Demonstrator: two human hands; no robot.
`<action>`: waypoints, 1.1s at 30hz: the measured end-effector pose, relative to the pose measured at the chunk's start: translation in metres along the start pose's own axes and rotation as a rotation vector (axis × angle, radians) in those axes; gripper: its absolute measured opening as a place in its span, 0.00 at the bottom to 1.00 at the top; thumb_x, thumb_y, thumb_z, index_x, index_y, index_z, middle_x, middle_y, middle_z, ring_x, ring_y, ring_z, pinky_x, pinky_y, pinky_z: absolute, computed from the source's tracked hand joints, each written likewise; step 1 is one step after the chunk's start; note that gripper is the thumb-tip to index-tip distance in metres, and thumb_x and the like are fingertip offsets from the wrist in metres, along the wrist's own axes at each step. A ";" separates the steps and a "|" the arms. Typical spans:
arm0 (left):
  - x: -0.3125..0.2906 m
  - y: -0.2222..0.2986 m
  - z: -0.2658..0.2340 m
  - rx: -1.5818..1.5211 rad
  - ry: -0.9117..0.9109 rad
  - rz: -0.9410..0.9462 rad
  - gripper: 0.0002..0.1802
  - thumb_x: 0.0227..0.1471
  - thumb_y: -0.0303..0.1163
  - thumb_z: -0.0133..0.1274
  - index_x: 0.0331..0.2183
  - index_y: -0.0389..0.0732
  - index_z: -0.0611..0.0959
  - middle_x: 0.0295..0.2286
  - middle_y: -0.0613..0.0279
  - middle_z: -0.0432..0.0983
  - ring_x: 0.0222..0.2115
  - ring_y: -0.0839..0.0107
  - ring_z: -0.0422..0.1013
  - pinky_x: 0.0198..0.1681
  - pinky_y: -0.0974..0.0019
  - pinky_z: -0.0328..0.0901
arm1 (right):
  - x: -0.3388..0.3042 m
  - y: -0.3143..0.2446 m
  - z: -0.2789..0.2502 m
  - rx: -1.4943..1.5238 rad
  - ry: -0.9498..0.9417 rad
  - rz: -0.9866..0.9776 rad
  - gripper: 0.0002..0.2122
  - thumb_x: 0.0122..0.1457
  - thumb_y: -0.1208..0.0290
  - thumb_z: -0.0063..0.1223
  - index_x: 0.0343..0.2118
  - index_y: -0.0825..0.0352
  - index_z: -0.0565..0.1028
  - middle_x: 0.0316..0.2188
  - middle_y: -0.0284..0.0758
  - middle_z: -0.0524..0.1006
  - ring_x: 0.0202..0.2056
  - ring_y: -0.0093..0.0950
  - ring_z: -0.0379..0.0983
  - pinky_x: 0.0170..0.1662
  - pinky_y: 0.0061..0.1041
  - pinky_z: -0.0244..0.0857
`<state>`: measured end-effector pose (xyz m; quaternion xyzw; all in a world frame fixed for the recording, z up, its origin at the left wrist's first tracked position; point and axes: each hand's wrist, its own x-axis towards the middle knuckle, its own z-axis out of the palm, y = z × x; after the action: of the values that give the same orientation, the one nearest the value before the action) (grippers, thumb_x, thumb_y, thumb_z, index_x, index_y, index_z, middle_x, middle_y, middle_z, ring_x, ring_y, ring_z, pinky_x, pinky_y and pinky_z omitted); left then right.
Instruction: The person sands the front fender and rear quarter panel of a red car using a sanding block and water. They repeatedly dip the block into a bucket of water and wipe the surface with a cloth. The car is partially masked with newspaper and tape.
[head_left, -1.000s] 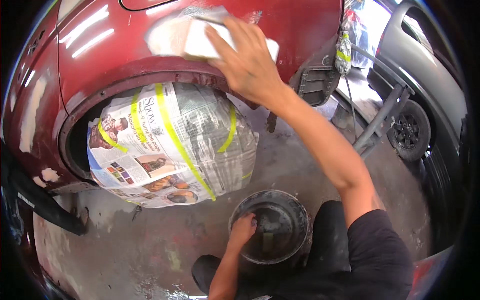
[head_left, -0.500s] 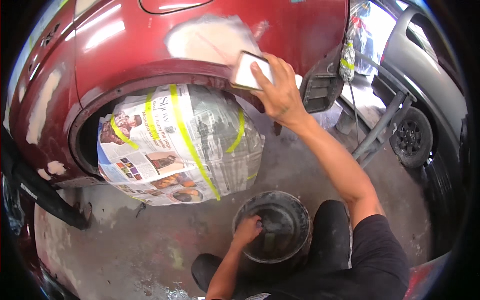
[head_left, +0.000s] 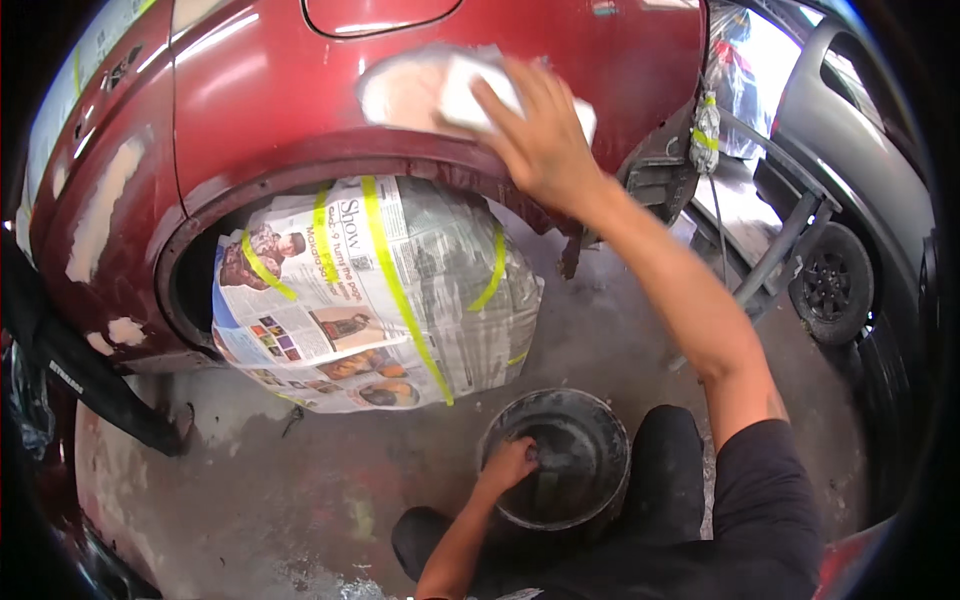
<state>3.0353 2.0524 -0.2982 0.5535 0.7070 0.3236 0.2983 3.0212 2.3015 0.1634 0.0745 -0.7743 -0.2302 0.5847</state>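
Observation:
My right hand [head_left: 548, 138] grips a white sanding block [head_left: 466, 92], pressing its flat face against a pale filler patch [head_left: 392, 94] on the red car body panel [head_left: 290, 115]. The block and fingers cover the patch's right part, and motion blurs them. Low in front of me, my left hand [head_left: 512, 462] reaches over the near-left rim into a round dark bucket [head_left: 618, 425]. Its fingers are curled together inside the bucket, and whatever they pinch is too small to make out. Water seems to lie in the bucket.
Newspaper [head_left: 300, 330] with yellow tape wraps the wheel below the arch. A grey metal stand [head_left: 775, 250] and another vehicle's wheel [head_left: 835, 280] are at the right. A black hose-like tube [head_left: 100, 385] slants down at the left. My knees flank the bucket.
My right hand has moved the block up and left, from the patch's lower right edge onto the patch. My left hand stays in the bucket. The whole view has shifted slightly.

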 end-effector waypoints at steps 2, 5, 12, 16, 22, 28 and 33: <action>0.004 -0.002 0.016 -0.019 -0.010 -0.025 0.21 0.48 0.32 0.65 0.47 0.42 0.84 0.39 0.45 0.84 0.44 0.46 0.79 0.48 0.47 0.72 | 0.041 0.013 0.011 0.002 0.028 -0.012 0.26 0.56 0.65 0.63 0.59 0.65 0.74 0.57 0.55 0.71 0.56 0.53 0.69 0.58 0.51 0.61; 0.002 -0.006 0.020 0.014 -0.015 -0.056 0.21 0.49 0.32 0.65 0.47 0.42 0.84 0.39 0.46 0.84 0.44 0.46 0.79 0.48 0.47 0.73 | 0.015 0.010 0.002 0.029 -0.049 -0.005 0.27 0.54 0.65 0.65 0.59 0.65 0.75 0.57 0.55 0.71 0.57 0.52 0.68 0.58 0.51 0.61; 0.000 -0.007 0.015 -0.011 -0.002 -0.018 0.21 0.48 0.32 0.66 0.46 0.41 0.84 0.38 0.47 0.84 0.44 0.47 0.79 0.48 0.48 0.73 | 0.034 0.005 0.009 0.033 -0.021 -0.119 0.27 0.55 0.62 0.65 0.58 0.64 0.76 0.57 0.53 0.72 0.57 0.52 0.69 0.58 0.50 0.62; 0.001 0.005 0.015 -0.039 0.000 -0.041 0.21 0.48 0.32 0.66 0.46 0.40 0.84 0.38 0.48 0.84 0.43 0.47 0.79 0.48 0.48 0.72 | 0.063 0.008 0.025 0.077 -0.003 -0.088 0.26 0.55 0.65 0.65 0.58 0.62 0.76 0.57 0.52 0.72 0.57 0.50 0.69 0.59 0.50 0.62; -0.026 0.032 -0.001 -0.098 0.105 0.074 0.23 0.49 0.33 0.67 0.48 0.40 0.83 0.37 0.47 0.83 0.42 0.46 0.78 0.47 0.49 0.72 | -0.001 -0.003 -0.009 0.083 -0.088 -0.107 0.25 0.54 0.69 0.64 0.57 0.65 0.76 0.57 0.50 0.72 0.57 0.50 0.70 0.60 0.50 0.61; -0.015 0.020 0.007 -0.165 0.071 -0.031 0.24 0.49 0.33 0.67 0.49 0.40 0.84 0.36 0.47 0.83 0.41 0.46 0.79 0.47 0.49 0.72 | 0.077 -0.008 0.031 0.103 -0.015 -0.171 0.26 0.54 0.62 0.68 0.57 0.60 0.77 0.58 0.50 0.73 0.58 0.48 0.70 0.61 0.51 0.61; -0.020 0.010 0.008 0.022 0.107 0.041 0.22 0.48 0.31 0.66 0.47 0.41 0.84 0.36 0.47 0.84 0.40 0.46 0.80 0.46 0.49 0.73 | 0.035 -0.016 0.012 0.074 -0.120 -0.151 0.25 0.53 0.66 0.67 0.55 0.61 0.78 0.57 0.50 0.73 0.58 0.47 0.70 0.62 0.49 0.60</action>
<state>3.0519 2.0354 -0.2936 0.5530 0.7139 0.3511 0.2474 2.9962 2.2769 0.1842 0.1402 -0.8083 -0.2486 0.5150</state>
